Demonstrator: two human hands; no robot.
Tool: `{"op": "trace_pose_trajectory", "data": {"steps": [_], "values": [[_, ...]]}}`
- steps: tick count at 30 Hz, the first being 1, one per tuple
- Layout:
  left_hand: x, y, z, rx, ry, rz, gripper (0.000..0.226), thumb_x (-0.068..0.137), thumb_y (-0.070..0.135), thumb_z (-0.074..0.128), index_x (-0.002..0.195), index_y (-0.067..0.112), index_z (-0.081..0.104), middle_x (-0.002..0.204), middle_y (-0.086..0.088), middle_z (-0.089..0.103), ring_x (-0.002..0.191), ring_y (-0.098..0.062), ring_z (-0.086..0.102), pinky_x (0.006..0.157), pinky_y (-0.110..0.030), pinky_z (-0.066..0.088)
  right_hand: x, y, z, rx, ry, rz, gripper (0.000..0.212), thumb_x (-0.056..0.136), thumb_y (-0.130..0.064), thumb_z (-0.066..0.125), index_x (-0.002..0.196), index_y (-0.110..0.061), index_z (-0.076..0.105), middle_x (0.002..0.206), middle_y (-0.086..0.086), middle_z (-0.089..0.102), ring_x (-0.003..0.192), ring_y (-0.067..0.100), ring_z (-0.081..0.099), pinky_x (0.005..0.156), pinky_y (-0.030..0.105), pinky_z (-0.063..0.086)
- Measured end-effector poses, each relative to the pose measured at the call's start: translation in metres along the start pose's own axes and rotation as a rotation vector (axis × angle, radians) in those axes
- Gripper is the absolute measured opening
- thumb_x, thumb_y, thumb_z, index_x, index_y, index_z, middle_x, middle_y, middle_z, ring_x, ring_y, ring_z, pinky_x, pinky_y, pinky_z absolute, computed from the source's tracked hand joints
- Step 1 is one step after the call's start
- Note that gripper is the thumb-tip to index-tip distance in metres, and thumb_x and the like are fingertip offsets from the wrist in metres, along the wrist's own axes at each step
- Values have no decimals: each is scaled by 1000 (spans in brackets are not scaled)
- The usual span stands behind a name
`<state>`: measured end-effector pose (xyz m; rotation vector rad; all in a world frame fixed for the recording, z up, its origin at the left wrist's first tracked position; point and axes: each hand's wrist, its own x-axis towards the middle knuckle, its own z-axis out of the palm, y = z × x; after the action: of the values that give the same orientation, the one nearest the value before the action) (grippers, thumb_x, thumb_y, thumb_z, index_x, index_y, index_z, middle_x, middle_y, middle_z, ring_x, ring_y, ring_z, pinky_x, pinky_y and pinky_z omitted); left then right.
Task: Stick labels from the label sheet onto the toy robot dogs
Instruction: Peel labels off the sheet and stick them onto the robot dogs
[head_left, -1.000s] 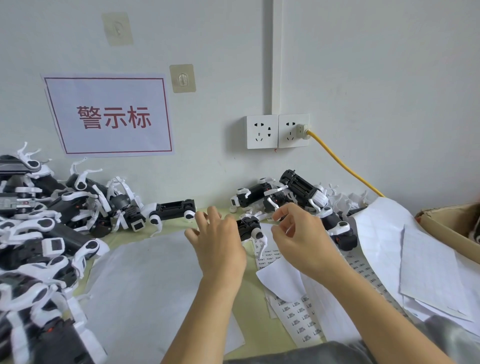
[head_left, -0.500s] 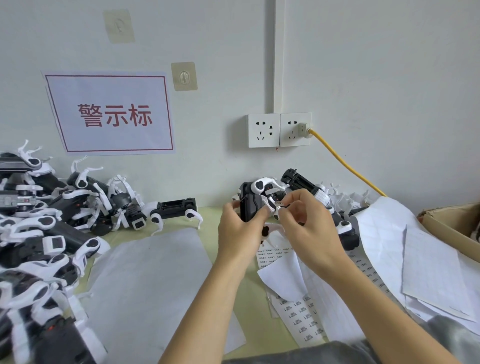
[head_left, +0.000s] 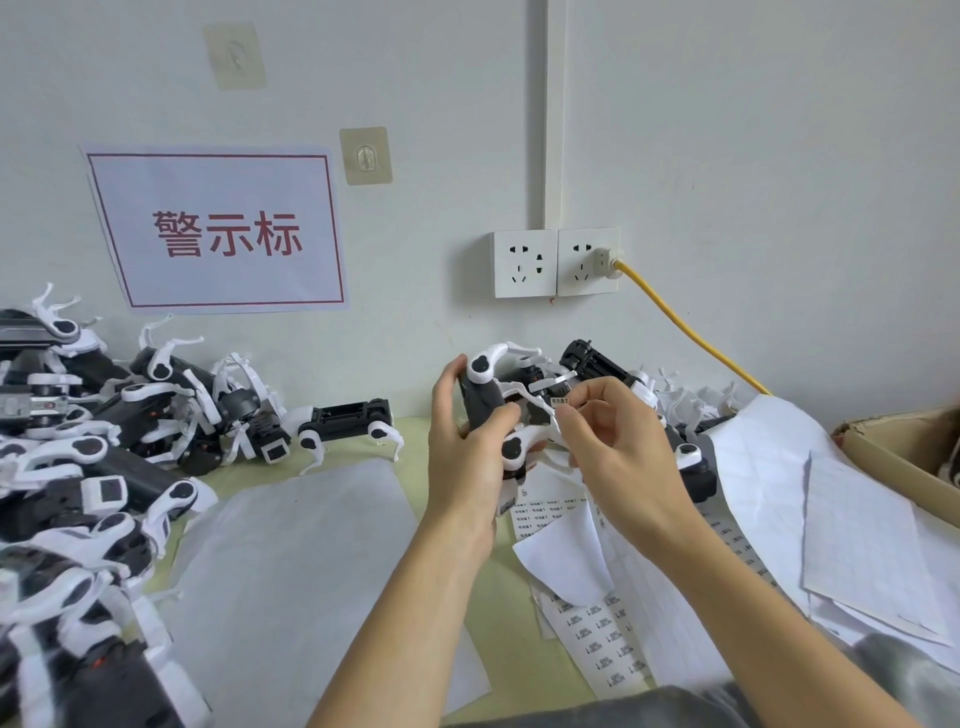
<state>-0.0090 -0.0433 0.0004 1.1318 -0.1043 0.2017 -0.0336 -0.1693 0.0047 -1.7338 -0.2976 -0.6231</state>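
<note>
Toy dog (head_left: 488, 410) is now off the worktop (head_left: 514, 587) and held up in front of the wall, gripped by the left hand (head_left: 462, 441). One second ago that hand was only reaching for it, flat-fingered, with the dog lying on the worktop beside the label sheet (head_left: 550, 519). Half a second ago the dog was already lifted; since then it has been raised and turned a little further, white legs sticking up and out.

Left fingers (head_left: 506, 415): wrapped round the black body, thumb on the near face. Firm hold, as far as I can tell.

Right hand (head_left: 618, 457): thumb and forefinger pinch a small label (head_left: 560, 401), held just beside the dog's body, right at the gap between the two hands. Whether the label already touches the plastic cannot be told; it is small and partly hidden by fingers.

Meaning for the task: pick-up is finished, label is off the sheet, placement is the step in hand. Next move likely needs the label pressed flat onto the body while the left hand keeps the dog steady.

Surroundings: a pile of dogs (head_left: 78, 441) at left, another group (head_left: 613, 374) behind the hands, a lone black body (head_left: 353, 421) between them. Loose paper sheets (head_left: 857, 545) at right. Which pile is labelled cannot be told.
</note>
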Motion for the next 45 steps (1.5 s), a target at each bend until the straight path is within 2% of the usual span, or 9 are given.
{"op": "trace_pose_trajectory", "data": {"steps": [4,8,14,18,22,25,33,37,45], "values": [[-1,-2,1,100,-30,29,58,86,7,67,111,59,60,78,4,70,62,-20,60,50,-28,47,2,2,-1,-36,5,-4,8,96,-20,61,88,-18,60,63,2,57,53,7,46,51,15,37],[-2,-3,-2,168,-103,87,61,83,4,72,109,57,61,67,10,67,56,-11,60,46,-21,48,5,4,-3,-70,-9,-5,9,96,-22,61,87,-20,60,67,15,58,55,11,47,54,24,40],[-2,-7,0,269,-174,157,65,83,0,72,104,61,62,69,18,66,62,-4,61,53,-17,48,6,5,-6,-122,-54,-25,12,99,-22,58,88,-18,59,71,24,55,55,16,42,55,31,37],[-1,-9,-1,286,-189,147,65,85,2,70,110,61,62,69,11,66,59,-11,55,50,-18,47,6,4,-8,-198,-89,-59,15,100,-16,55,85,-15,59,64,14,50,55,12,38,54,24,33],[-1,-8,-1,300,-199,145,62,85,2,72,120,53,63,69,10,63,54,-11,50,48,-19,44,7,3,-10,-239,-136,-56,17,101,-11,54,85,-12,60,74,26,55,58,15,38,58,31,33],[0,-8,-2,323,-206,161,60,84,4,71,120,52,64,70,17,65,55,-5,57,49,-16,45,7,3,-13,-262,-154,-53,19,101,-9,53,84,-12,60,73,27,54,55,13,35,54,27,30],[-1,-8,-1,355,-286,159,64,82,4,64,116,58,58,58,14,54,52,-8,43,49,-15,40,10,8,-13,-302,-161,-86,25,99,-6,56,78,-20,59,57,0,46,49,7,34,50,18,32],[-2,-6,-1,351,-306,162,62,77,12,64,122,53,54,56,20,58,50,-1,46,50,-9,39,11,12,-12,-330,-148,-108,29,97,-4,57,75,-23,59,51,-9,45,49,8,37,51,18,35],[-1,-8,-1,329,-301,147,59,73,20,64,117,58,57,66,22,65,60,1,57,57,-9,44,12,17,-12,-408,-91,-176,22,96,-10,61,78,-23,62,48,-4,46,46,11,37,48,24,30]]}}
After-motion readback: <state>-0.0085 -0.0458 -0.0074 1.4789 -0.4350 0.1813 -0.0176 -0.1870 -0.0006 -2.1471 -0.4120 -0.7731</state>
